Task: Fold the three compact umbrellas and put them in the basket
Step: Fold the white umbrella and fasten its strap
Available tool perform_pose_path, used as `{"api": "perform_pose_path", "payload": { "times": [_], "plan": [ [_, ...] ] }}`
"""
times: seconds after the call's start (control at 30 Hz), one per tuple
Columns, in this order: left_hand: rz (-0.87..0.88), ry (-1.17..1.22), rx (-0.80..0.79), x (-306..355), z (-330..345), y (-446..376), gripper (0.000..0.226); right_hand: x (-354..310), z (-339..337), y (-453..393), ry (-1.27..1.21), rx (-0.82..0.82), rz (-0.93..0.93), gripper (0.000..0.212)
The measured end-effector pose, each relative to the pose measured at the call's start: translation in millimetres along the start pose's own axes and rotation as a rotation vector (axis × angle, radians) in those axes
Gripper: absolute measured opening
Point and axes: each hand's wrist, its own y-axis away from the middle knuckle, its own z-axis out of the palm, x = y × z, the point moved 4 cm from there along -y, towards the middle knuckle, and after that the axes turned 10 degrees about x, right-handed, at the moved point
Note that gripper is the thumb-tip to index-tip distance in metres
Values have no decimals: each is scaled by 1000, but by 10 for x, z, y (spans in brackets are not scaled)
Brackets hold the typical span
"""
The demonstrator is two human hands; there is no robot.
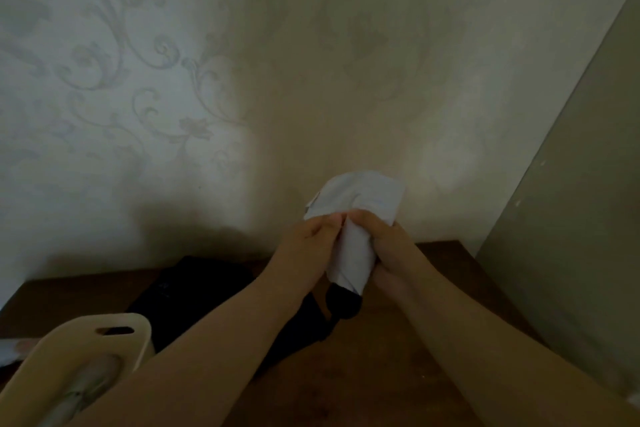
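Both hands are holding a white umbrella (349,250) up in front of the wall (311,80), above the far part of a brown table (398,357). The left hand (304,246) is curling its fingers round the left side of the gathered canopy, and the right hand (384,246) is wrapping round the right side, thumbs meeting near the top. Loose white cloth is bunching out above the hands, while the black handle (344,302) is pointing down toward the near side.

Under the left forearm a black umbrella (194,291) is lying on the table, partly hidden by that arm. At the near left a cream basket (114,333) with a slot handle is standing just beside it; something pale is lying inside, possibly another folded umbrella, though the dim light is making that hard to tell. A grey-green panel (571,218) is rising along the right edge of the table.
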Motion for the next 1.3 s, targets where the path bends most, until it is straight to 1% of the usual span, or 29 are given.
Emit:
{"api": "perform_pose_path", "payload": {
  "times": [0.03, 0.1, 0.13, 0.17, 0.2, 0.23, 0.27, 0.3, 0.33, 0.37, 0.4, 0.43, 0.47, 0.5, 0.53, 0.6, 0.63, 0.7, 0.73, 0.83, 0.93, 1.0, 1.03, 1.07, 1.1, 1.13, 1.17, 1.27, 1.3],
  "plan": [
    [-6, 5, 3, -5, 13, 6, 34, -3, 12, 13, -12, -15, 2, 8],
    [39, -21, 17, -87, 45, -36, 32, 23, 11, -10, -14, -14, 0, 25],
    [54, -40, 36, -139, 59, -56, 31, 23, 27, -1, -20, -15, 9, 29],
    [37, -46, 43, -221, 84, -94, 33, 15, 30, 4, -28, -10, 17, 29],
    [-39, -40, 23, -303, 115, -109, 38, 8, 28, 1, -47, -12, 22, 26],
    [-147, 16, 12, -360, 146, -108, 54, 4, 32, -8, -67, -16, 21, 25],
    [-262, 120, 47, -443, 162, -108, 75, -9, 32, -9, -82, -28, 12, 25],
    [-372, 247, 119, -509, 154, -107, 90, -13, 48, 4, -106, -52, 2, 23],
    [-474, 370, 186, -558, 149, -95, 93, -12, 55, 4, -130, -70, -2, 20],
    [-542, 477, 179, -615, 160, -97, 93, -2, 63, 14, -150, -88, 4, 18],
    [-568, 565, 115, -652, 218, -124, 93, 10, 71, 27, -167, -106, 18, 18],
    [-555, 659, 48, -647, 263, -125, 86, 20, 85, 39, -191, -129, 38, 22],
    [-530, 732, 12, -623, 287, -115, 70, 23, 103, 51, -214, -152, 53, 29],
    [-507, 755, -8, -608, 299, -133, 54, 17, 118, 60, -217, -170, 58, 35],
    [-495, 743, -53, -584, 293, -120, 45, 9, 128, 61, -203, -178, 53, 36],
    [-470, 657, -145, -559, 268, -122, 47, -25, 130, 64, -157, -186, 47, 35],
    [-443, 622, -134, -536, 231, -118, 54, -49, 124, 68, -120, -203, 62, 40],
    [-446, 552, -46, -512, 126, -125, 73, -119, 88, 75, -47, -242, 96, 54],
    [-435, 499, -34, -469, 72, -128, 73, -169, 49, 71, -24, -257, 102, 57],
    [-333, 333, -65, -356, -151, -116, 45, -374, -119, 5, 56, -219, 117, 57],
    [-152, 164, -50, -306, -332, -132, 26, -487, -208, -2, 318, -245, 159, 56],
    [-47, 41, -69, -239, -359, -113, 26, -452, -250, 27, 453, -230, 210, 55],
    [-8, -17, -73, -228, -365, -111, 30, -418, -264, 49, 476, -208, 227, 49],
    [25, -64, -75, -242, -367, -115, 42, -385, -270, 65, 469, -180, 230, 43],
    [45, -93, -69, -258, -371, -102, 58, -362, -269, 77, 443, -151, 215, 37],
    [55, -89, -61, -280, -367, -89, 66, -345, -269, 73, 416, -127, 175, 33],
    [47, -63, -46, -295, -362, -72, 67, -334, -259, 65, 399, -111, 118, 30],
    [-72, 28, -37, -349, -364, -74, 44, -322, -206, 88, 409, -88, -68, 25],
    [-130, 20, -59, -371, -372, -85, 41, -318, -197, 100, 420, -88, -117, 23]
  ]
}}
